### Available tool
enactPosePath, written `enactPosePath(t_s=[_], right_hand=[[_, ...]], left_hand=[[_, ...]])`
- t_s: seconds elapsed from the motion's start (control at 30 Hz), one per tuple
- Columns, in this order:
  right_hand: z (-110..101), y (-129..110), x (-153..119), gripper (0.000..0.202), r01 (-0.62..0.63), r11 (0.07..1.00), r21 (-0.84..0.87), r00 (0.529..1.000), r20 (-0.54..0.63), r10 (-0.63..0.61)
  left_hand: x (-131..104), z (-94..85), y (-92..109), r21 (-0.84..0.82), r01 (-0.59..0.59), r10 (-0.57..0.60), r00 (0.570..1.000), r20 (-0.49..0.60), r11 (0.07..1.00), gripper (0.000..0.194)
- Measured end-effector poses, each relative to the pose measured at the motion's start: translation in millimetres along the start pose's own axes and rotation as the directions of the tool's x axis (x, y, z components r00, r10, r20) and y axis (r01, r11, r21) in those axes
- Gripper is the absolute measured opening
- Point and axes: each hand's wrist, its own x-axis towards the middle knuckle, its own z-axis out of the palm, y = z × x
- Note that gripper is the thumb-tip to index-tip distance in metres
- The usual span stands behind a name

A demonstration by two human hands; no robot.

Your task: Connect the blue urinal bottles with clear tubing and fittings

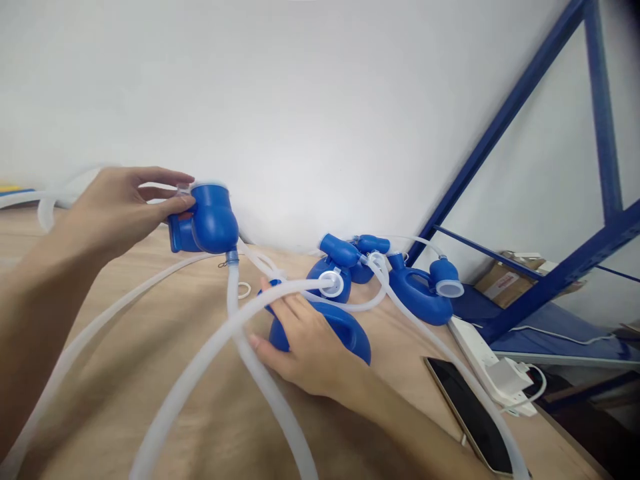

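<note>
My left hand (135, 210) pinches the edge of a blue funnel-shaped head (215, 220), held above the table at the left. A translucent white tube (233, 287) hangs from its lower end. My right hand (305, 340) lies over a blue bottle (353, 330) with a looped handle, fingers spread over its neck end. Another white tube (200, 353) crosses in front of the right fingertips and runs to a white cap (331, 285) on a blue bottle behind. More blue bottles with heads and tubes (420, 297) stand against the wall.
A phone (470, 407) and a white power strip (493, 367) with a plugged-in charger lie on the wooden table (390, 393) at the right. Beyond them stands a blue metal rack (505, 120) holding a cardboard box (505, 283).
</note>
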Motion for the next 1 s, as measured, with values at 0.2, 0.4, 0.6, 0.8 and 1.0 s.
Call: enactPosePath(t_s=[0.2,0.4,0.6,0.8,1.0], right_hand=[[4.7,-8.3,74.7,0.116,-0.256,0.791,0.555,0.945,-0.028,0.326],[-3.2,2.9,105.6,0.106,-0.139,0.657,0.741,0.944,-0.102,0.315],[-38.5,20.2,85.8,0.088,-0.096,0.783,0.614,0.995,0.049,0.084],[-54.8,24.8,76.0,0.097,-0.093,0.853,0.513,0.994,0.092,0.054],[-53.7,13.5,72.4,0.098,-0.094,0.899,0.428,0.984,0.175,0.019]], left_hand=[[-33.4,13.0,26.5,-0.266,-0.133,0.132,0.991,-0.021,0.955,0.058],[-30.7,21.9,25.1,-0.31,-0.206,0.252,0.961,0.115,0.928,0.069],[-19.7,19.8,12.0,-0.066,-0.324,0.329,0.905,0.269,0.944,0.063],[-23.8,30.3,5.7,-0.086,-0.44,0.445,0.846,0.294,0.894,0.066],[-22.7,32.5,4.1,-0.332,-0.333,0.445,0.82,0.361,0.883,0.04]])
